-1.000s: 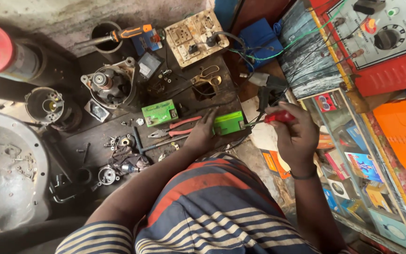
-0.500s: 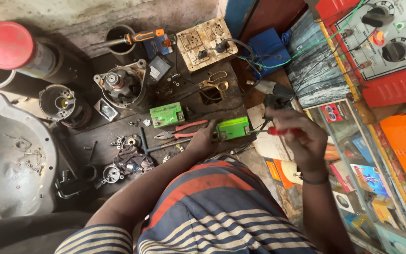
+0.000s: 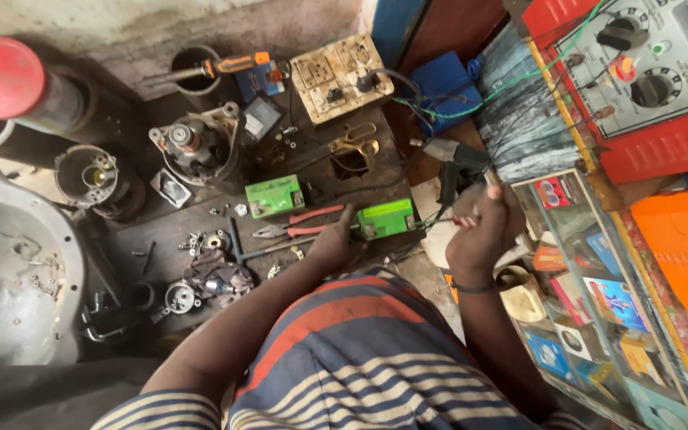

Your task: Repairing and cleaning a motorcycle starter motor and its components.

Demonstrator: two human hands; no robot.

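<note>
The left hand (image 3: 336, 239) stayed pressed on a small green rectangular battery (image 3: 386, 218) while the right hand (image 3: 479, 227), closed around a red-handled tool (image 3: 462, 221), had drifted slightly lower.

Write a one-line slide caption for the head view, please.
Left hand rests on a green battery on a cluttered bench; right hand holds a red-handled tool beside it.

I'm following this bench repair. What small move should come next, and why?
Probably bring the right hand, which grips a red-handled tool, down to the green battery: the left hand touches that battery's near side and the tool's tip sits beside it.
</note>
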